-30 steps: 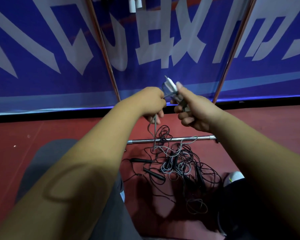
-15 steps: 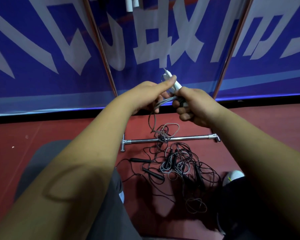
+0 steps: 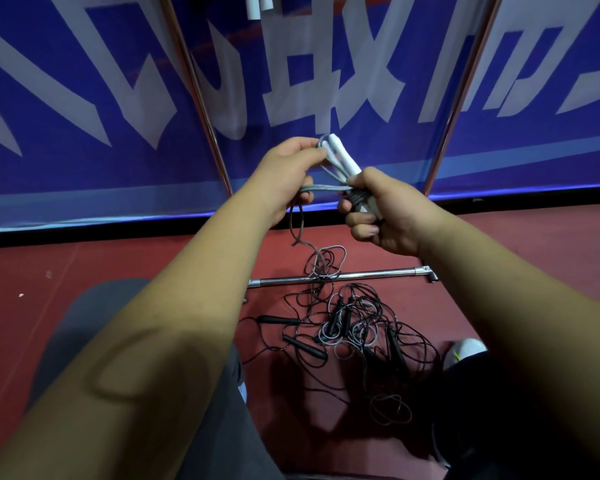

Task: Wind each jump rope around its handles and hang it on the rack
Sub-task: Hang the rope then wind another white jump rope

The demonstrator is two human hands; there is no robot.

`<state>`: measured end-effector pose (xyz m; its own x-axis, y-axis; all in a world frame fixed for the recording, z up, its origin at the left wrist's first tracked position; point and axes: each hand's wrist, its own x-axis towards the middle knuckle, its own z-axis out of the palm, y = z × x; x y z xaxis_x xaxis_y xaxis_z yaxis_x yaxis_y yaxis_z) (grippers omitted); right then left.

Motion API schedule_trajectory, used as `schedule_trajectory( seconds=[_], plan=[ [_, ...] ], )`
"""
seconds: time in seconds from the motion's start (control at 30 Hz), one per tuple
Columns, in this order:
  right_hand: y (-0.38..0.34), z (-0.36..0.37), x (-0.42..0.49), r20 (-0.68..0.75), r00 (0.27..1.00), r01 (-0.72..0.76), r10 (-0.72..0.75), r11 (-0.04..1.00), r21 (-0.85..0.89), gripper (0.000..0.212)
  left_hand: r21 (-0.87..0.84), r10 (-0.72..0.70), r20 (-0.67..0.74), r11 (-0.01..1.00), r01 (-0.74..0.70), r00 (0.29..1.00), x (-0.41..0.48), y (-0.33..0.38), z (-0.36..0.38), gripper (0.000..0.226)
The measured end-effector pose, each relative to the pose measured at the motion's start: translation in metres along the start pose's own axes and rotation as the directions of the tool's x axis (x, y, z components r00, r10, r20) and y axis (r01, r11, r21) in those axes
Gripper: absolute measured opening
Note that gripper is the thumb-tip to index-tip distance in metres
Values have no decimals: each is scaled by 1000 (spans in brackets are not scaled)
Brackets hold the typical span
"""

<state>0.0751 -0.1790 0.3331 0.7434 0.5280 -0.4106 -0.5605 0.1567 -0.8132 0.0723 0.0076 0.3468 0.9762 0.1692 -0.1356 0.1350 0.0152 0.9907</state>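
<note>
My right hand (image 3: 383, 214) grips the lower ends of two white jump-rope handles (image 3: 344, 160), held together and tilted up to the left, with grey cord wound round them near my fingers. My left hand (image 3: 288, 174) pinches the grey cord (image 3: 323, 188) by the handle tips and holds a strand stretched across to the right hand. The loose grey tail (image 3: 300, 230) hangs down to the floor. A tangled pile of black and grey jump ropes (image 3: 354, 327) with black handles lies on the red floor below. The rack's slanted poles (image 3: 194, 95) rise on both sides.
The rack's chrome base bar (image 3: 364, 274) lies across the floor just behind the pile. A blue banner with white characters (image 3: 84, 98) backs the rack. White handles (image 3: 257, 5) hang at the top edge. My grey trouser leg (image 3: 84, 323) and a white shoe (image 3: 465, 351) flank the pile.
My left hand has lifted toward the handle tips and drawn a cord strand across to the right hand. The hanging tail has shortened and risen off the pile.
</note>
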Motion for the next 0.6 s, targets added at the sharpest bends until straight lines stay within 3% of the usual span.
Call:
schedule_trajectory(
  seconds=[0.07,0.23,0.33,0.47,0.6],
  plan=[
    [0,2,-1,10,1000,-11,11,1000,-12,10,14,22,37,1000,-23,999,-1,2,-1,24],
    [0,1,-3,51,997,-59,60,998,-9,9,151,124,114,978,-140,986,-1,-1,-3,21],
    [1,-1,-4,70,994,-78,83,994,-82,11,189,135,71,971,-146,988,1,-5,-2,18],
    [-1,-2,-1,-17,995,-100,99,982,-160,18,238,124,-8,964,-118,992,3,-7,2,16],
    [-3,1,1,-63,996,-71,65,993,-95,11,290,140,-36,949,-123,990,-1,-3,6,19]
  ],
)
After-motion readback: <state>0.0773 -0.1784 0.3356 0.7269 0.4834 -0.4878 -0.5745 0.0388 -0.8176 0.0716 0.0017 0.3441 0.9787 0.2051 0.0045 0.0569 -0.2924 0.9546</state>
